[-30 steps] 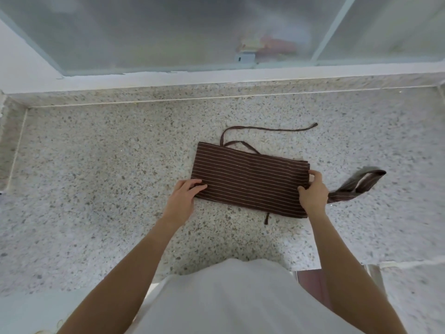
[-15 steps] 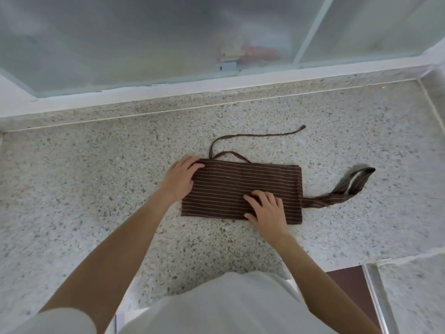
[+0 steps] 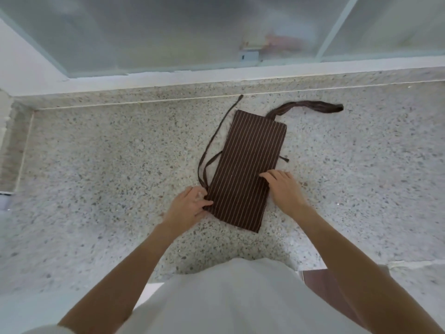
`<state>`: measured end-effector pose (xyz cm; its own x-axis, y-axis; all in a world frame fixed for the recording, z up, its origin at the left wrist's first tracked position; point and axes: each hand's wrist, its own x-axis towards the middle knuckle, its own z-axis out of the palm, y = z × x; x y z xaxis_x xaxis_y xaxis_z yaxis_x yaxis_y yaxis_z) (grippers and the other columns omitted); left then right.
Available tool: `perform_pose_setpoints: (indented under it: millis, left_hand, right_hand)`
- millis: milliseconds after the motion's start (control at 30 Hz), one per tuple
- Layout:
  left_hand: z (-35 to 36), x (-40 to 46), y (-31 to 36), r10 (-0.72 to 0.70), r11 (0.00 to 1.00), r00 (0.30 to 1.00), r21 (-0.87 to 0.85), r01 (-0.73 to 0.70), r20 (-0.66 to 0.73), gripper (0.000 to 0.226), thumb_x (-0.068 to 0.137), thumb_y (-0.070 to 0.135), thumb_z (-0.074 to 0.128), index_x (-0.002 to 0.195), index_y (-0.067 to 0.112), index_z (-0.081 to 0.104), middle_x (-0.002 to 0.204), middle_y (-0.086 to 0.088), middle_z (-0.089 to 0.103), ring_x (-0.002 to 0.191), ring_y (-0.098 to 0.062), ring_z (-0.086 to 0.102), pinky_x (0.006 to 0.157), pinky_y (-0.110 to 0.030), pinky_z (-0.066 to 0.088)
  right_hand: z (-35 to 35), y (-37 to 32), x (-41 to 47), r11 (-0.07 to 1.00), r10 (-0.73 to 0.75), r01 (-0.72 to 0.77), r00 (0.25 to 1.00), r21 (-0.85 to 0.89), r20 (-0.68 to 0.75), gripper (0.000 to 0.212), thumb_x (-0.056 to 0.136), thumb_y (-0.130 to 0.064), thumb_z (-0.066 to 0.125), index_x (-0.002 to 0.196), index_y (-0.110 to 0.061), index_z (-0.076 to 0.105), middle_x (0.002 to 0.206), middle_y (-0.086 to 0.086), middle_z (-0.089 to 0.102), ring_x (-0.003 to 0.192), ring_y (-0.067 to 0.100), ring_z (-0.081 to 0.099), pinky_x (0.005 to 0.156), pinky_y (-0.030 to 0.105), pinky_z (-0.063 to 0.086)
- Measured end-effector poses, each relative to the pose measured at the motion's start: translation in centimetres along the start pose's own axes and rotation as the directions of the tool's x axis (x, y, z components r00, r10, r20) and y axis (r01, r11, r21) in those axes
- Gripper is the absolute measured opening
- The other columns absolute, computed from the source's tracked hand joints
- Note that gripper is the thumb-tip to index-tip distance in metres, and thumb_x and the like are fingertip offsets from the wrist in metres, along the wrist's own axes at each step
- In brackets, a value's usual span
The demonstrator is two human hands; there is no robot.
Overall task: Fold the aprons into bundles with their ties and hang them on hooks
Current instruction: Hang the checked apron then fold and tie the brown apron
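A brown apron with thin pale stripes [image 3: 250, 160] lies folded into a long rectangle on the speckled stone counter [image 3: 96, 177], its long side running away from me. A thin tie [image 3: 218, 136] loops off its left side and a wider strap [image 3: 310, 107] trails from its far end to the right. My left hand [image 3: 190, 208] pinches the near left edge of the apron. My right hand [image 3: 281, 189] lies flat, fingers spread, on the near right part of the fabric.
A frosted sliding window [image 3: 192, 32] with a white sill [image 3: 216, 73] runs along the back of the counter. A raised stone edge [image 3: 14, 141] bounds the counter at the left. A dark red floor patch [image 3: 317, 283] shows below the counter's front edge at right.
The folded apron has been turned about a quarter turn, from lying sideways to pointing away from me. Both hands shifted to its near end; the wide strap now trails from the far end.
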<state>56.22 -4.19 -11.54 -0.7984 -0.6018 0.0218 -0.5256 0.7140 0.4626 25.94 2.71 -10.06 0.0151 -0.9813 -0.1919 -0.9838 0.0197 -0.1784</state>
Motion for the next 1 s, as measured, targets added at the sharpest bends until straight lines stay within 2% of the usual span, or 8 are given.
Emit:
perform_pose_setpoints:
  millis: [100,200,267,367,467,667,800,1000]
  left_hand:
    - [-1.4,0.7,1.3,0.128,0.992,0.977,0.001,-0.129,-0.170,0.020,0.083,0.030,0.059,0.093,0.020,0.073,0.093,0.000,0.065,0.096,-0.011,0.054,0.084,-0.024,0.042]
    - [-3.3,2.2,3.1,0.171,0.983,0.944,-0.021,-0.184,-0.281,0.020,0.087,0.029,0.058,0.091,0.016,0.072,0.085,0.002,0.067,0.083,-0.008,0.058,0.084,-0.018,0.040]
    - [-4.8,3.5,4.4,0.125,0.984,0.936,-0.082,-0.160,-0.329,0.025,0.091,0.030,0.054,0.093,0.012,0.070,0.083,0.001,0.067,0.076,-0.008,0.057,0.077,-0.015,0.041]
    - [-6.6,6.0,5.3,0.037,0.982,0.930,-0.157,-0.101,-0.367,0.033,0.094,0.036,0.047,0.098,0.010,0.066,0.084,0.001,0.068,0.074,-0.006,0.058,0.065,-0.016,0.046]
    - [-7.7,9.1,4.5,-0.187,0.966,0.941,-0.227,0.124,-0.282,0.038,0.091,0.047,0.046,0.106,0.017,0.064,0.086,0.003,0.068,0.078,-0.009,0.063,0.067,-0.025,0.052]
    - [-5.7,15.5,0.7,-0.451,0.855,0.892,-0.305,0.418,-0.042,0.024,0.092,0.034,0.055,0.110,0.019,0.061,0.095,0.002,0.066,0.085,-0.012,0.062,0.076,-0.025,0.048]
    - [-3.8,18.5,-0.7,-0.482,0.830,0.873,-0.280,0.482,0.073,0.020,0.094,0.033,0.052,0.108,0.020,0.059,0.099,-0.001,0.066,0.090,-0.017,0.062,0.073,-0.025,0.045]
    - [-2.3,20.1,-2.8,-0.455,0.872,0.886,-0.159,0.463,0.085,0.022,0.092,0.033,0.056,0.107,0.019,0.062,0.103,0.000,0.065,0.090,-0.018,0.062,0.070,-0.025,0.042]
  right_hand:
    - [0.4,0.7,-1.1,0.990,-0.004,-0.002,0.999,0.141,0.037,0.059,0.083,0.001,0.058,0.136,-0.017,0.043,0.140,0.003,0.044,0.129,0.022,0.041,0.109,0.035,0.026]
    - [1.0,1.4,-2.1,0.953,-0.001,-0.015,0.999,0.302,0.052,0.051,0.082,-0.011,0.065,0.129,-0.022,0.048,0.130,0.000,0.054,0.121,0.020,0.049,0.106,0.034,0.032]
    - [0.8,1.1,-2.5,0.864,0.115,-0.109,0.993,0.491,0.020,0.037,0.082,-0.016,0.067,0.116,-0.024,0.056,0.111,-0.002,0.064,0.103,0.016,0.058,0.090,0.027,0.044]
    - [0.0,0.4,-2.6,0.713,0.344,-0.288,0.938,0.639,0.040,0.017,0.088,-0.018,0.062,0.106,-0.016,0.061,0.091,-0.006,0.067,0.084,0.006,0.059,0.065,0.009,0.036]
    - [0.0,0.0,-2.5,0.623,0.438,-0.392,0.892,0.677,0.114,0.013,0.090,-0.022,0.059,0.102,-0.015,0.061,0.086,-0.007,0.066,0.081,0.010,0.062,0.063,0.012,0.038]
    - [0.1,0.2,-1.0,0.567,0.558,-0.557,0.802,0.607,0.214,0.016,0.090,-0.029,0.059,0.097,-0.015,0.063,0.089,-0.002,0.065,0.083,0.015,0.061,0.070,0.026,0.041]
    - [0.6,0.1,-0.4,0.580,0.608,-0.602,0.768,0.549,0.200,0.018,0.090,-0.028,0.059,0.098,-0.012,0.064,0.086,0.001,0.065,0.079,0.016,0.058,0.068,0.025,0.037]
    - [1.0,-0.5,0.2,0.572,0.666,-0.622,0.733,0.534,0.140,0.015,0.091,-0.022,0.059,0.098,-0.009,0.062,0.084,0.005,0.064,0.080,0.022,0.061,0.067,0.027,0.041]
